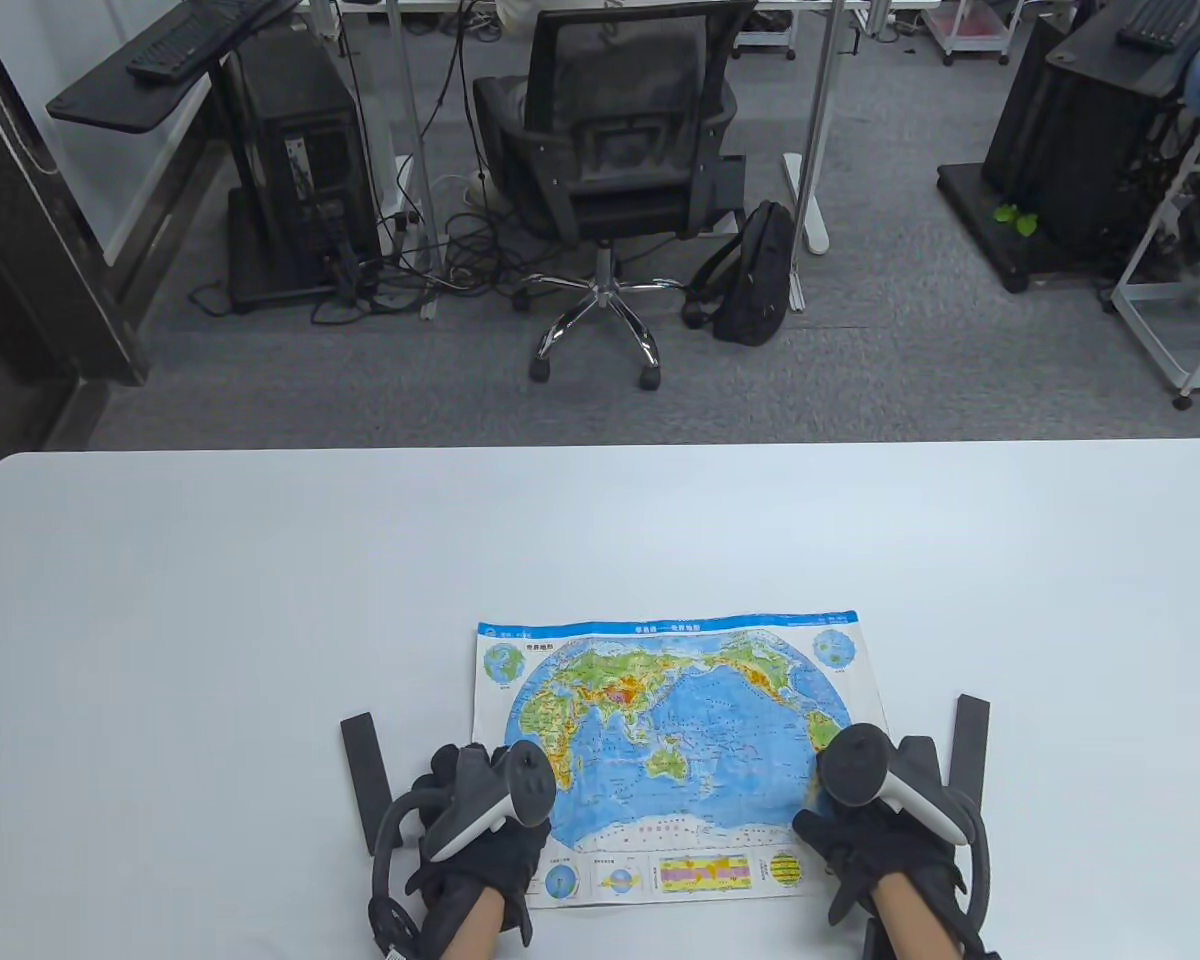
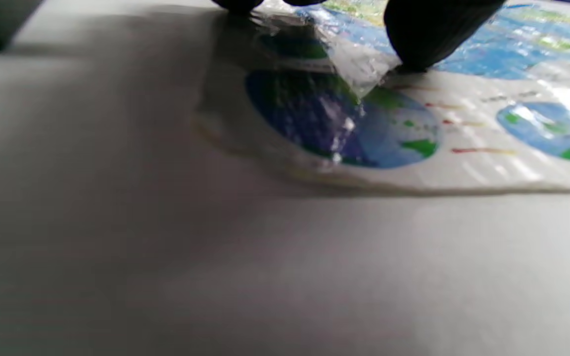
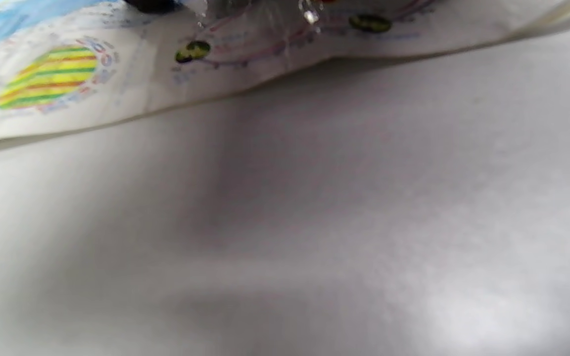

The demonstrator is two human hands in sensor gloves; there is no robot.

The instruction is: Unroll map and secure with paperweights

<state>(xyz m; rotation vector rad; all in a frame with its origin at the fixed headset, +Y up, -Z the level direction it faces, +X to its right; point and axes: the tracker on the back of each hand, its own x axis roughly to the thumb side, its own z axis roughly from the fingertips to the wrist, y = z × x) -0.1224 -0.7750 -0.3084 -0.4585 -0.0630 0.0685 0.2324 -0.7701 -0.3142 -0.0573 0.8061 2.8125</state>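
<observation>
The world map [image 1: 665, 740] lies unrolled and flat on the white table [image 1: 260, 600], near the front edge. My left hand [image 1: 475, 810] presses on the map's near left corner. In the left wrist view a gloved fingertip [image 2: 433, 34] pushes down on the glossy sheet [image 2: 413, 133]. My right hand [image 1: 875, 800] presses on the near right corner, and the map's edge [image 3: 117, 74] lifts slightly there. One black bar paperweight [image 1: 363, 765] lies on the table left of my left hand. A second one [image 1: 970, 740] lies right of my right hand. Neither hand holds a paperweight.
Beyond the table's far edge stand an office chair [image 1: 610, 170], a black backpack [image 1: 755, 275] and computer desks. White table surface stretches behind the map and to both sides of it.
</observation>
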